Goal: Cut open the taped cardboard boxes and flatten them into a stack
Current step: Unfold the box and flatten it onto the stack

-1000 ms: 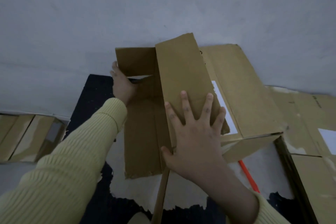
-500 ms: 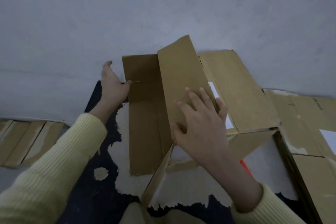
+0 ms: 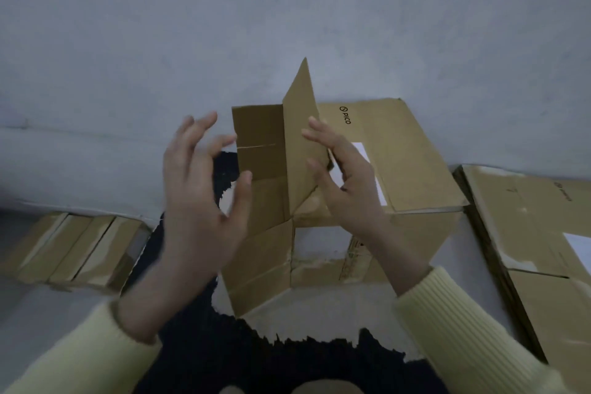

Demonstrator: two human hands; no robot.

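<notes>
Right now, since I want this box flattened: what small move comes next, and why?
Probably press the upright flap down with the right hand. It stands on edge between both open hands, the left hand grips nothing, and the box isn't flat yet.

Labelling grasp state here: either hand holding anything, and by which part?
Nothing is gripped. The left hand is open and empty. The right hand, fingers straight, is at the upright flap, not curled round it; contact unclear.
</notes>
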